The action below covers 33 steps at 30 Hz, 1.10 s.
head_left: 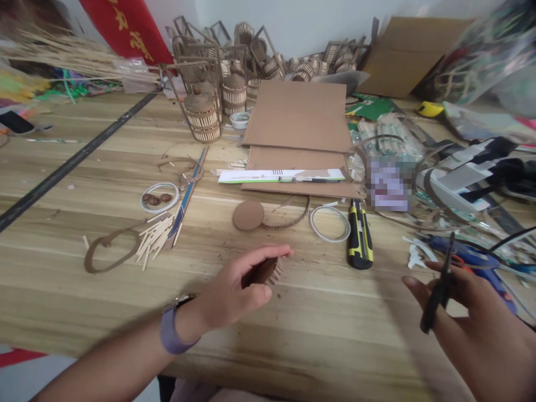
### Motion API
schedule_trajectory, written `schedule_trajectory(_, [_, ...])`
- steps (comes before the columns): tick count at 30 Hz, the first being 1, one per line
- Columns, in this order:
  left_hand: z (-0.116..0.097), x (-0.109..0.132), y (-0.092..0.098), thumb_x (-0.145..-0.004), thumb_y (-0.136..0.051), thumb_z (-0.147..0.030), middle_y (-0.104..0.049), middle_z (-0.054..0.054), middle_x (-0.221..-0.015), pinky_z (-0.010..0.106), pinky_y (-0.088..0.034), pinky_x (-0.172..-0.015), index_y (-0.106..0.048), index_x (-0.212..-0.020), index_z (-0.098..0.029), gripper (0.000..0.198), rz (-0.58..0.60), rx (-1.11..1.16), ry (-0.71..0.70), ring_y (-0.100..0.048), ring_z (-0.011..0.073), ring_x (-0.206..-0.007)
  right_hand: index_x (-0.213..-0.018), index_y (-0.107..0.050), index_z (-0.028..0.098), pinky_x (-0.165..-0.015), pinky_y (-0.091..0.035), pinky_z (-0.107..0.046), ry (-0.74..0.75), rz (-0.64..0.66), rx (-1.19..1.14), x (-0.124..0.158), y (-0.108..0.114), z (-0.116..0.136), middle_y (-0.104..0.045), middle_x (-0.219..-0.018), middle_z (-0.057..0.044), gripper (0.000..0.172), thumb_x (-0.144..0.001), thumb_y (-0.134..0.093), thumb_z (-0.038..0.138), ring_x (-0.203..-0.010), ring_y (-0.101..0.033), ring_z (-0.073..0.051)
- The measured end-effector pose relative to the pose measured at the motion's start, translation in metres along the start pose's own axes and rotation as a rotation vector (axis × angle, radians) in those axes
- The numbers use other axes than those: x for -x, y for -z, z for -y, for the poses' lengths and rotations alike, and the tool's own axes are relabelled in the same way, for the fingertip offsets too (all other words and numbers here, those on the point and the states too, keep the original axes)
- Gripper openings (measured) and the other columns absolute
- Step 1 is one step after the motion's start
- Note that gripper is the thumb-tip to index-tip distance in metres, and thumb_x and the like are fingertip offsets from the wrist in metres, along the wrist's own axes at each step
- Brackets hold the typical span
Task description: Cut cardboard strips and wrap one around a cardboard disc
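My left hand (228, 293) is closed around a small brown cardboard ring with pale sticks along its edge (263, 273), held low over the table; the palm hides part of it. At the right, my right hand (481, 321) grips a dark, narrow-tipped hand tool (439, 298), its tip pointing up and away; blur keeps its exact kind unclear. A round brown cardboard disc (248, 215) lies beyond my left hand. Between the hands, farther back, are a white tape roll (330, 224) and a black-and-yellow utility knife (360, 237).
Short wooden sticks (156, 237) and a curled brown strip (111, 251) lie at left, near another tape ring (159, 197) holding brown beads. Cardboard sheets (299, 114) occupy the middle back. Small slatted buckets (203, 120) stand behind. A blue glue gun (481, 262) sits beside my right hand.
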<state>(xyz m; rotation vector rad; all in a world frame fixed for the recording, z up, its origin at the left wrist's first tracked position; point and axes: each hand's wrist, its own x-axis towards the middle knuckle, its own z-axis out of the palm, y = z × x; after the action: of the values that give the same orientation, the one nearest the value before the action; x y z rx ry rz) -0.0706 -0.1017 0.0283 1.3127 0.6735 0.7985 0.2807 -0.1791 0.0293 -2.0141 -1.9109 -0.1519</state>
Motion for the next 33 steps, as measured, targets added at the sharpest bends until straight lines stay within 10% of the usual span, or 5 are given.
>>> schedule_trajectory(4, [0.004,0.001,0.0,-0.071,-0.058,-0.014,-0.062,0.002,-0.136,0.046,-0.035,-0.115,-0.062,-0.13,-0.028,0.061,0.006,0.061,0.045,-0.05,0.0259,-0.131,-0.112,-0.057,0.028,-0.039,-0.04,-0.034,-0.172,-0.017,-0.068,-0.016,0.006,0.041,-0.073,-0.083,-0.009,0.042,-0.087,-0.056,0.062,-0.039,-0.061,-0.021])
schedule_trajectory(13, [-0.002,-0.004,0.002,-0.072,-0.057,-0.026,-0.066,0.008,-0.126,0.043,-0.054,-0.093,-0.067,-0.119,-0.022,0.049,-0.083,0.388,0.129,-0.054,0.0315,-0.125,-0.116,-0.055,0.021,-0.063,-0.049,-0.03,0.473,-0.013,-0.132,-0.041,-0.014,0.106,-0.066,-0.082,-0.005,0.024,-0.1,-0.041,0.033,-0.069,-0.066,-0.02])
schedule_trajectory(21, [-0.012,-0.012,0.005,-0.084,-0.055,-0.05,-0.066,0.012,-0.126,0.053,-0.053,-0.092,-0.061,-0.122,-0.018,0.05,-0.102,0.833,0.338,-0.059,0.0338,-0.12,-0.113,-0.058,0.019,-0.066,-0.047,-0.031,0.578,-0.054,-0.031,-0.046,-0.028,0.114,-0.06,-0.078,-0.005,0.024,-0.1,-0.039,0.027,-0.069,-0.061,-0.021])
schedule_trajectory(33, [-0.009,-0.013,0.005,-0.09,-0.058,-0.041,-0.068,0.007,-0.121,0.038,-0.042,-0.102,-0.072,-0.091,-0.02,0.025,-0.251,-0.213,0.118,-0.057,0.0257,-0.121,-0.115,-0.061,0.018,-0.071,-0.043,-0.033,0.613,-0.053,0.049,-0.044,-0.035,0.115,-0.058,-0.081,-0.006,0.028,-0.101,-0.038,0.027,-0.075,-0.055,-0.022])
